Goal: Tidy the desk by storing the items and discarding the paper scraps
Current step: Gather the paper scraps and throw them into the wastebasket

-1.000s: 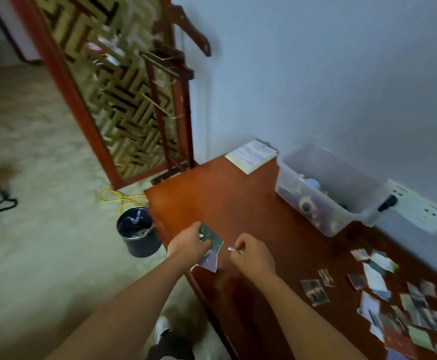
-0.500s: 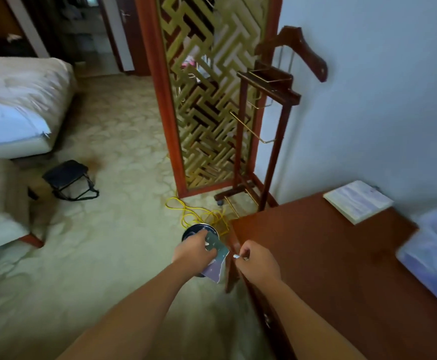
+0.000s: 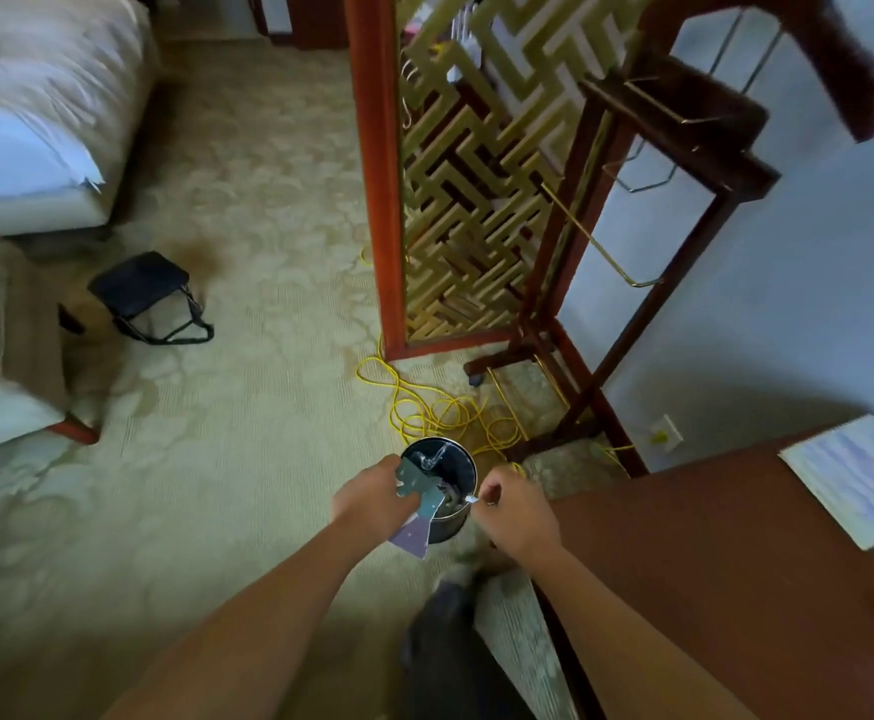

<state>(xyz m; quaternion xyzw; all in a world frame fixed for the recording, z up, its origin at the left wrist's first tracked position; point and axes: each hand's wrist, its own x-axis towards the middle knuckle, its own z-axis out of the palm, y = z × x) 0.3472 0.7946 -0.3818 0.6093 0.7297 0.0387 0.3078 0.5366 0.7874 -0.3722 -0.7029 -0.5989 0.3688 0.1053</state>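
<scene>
- Gripping a bunch of paper scraps (image 3: pixel 421 504) in the left hand (image 3: pixel 372 498), fingers curled round its left edge.
- Holding it over the near-left rim of the dark round bin (image 3: pixel 468 467) on the carpet, just off the desk (image 3: pixel 710 589) corner.
- Long axis tilted: green end up over the bin's mouth, lilac end pointing down toward the camera, outside the near wall.
- Pinching a tiny white scrap (image 3: pixel 471 499) between thumb and forefinger of the right hand (image 3: pixel 518 514), other fingers curled in, at the bin's right rim.
- Beyond the bin, loops of yellow cable (image 3: pixel 424 413); on the desk's far side, a notepad (image 3: pixel 861 478).
</scene>
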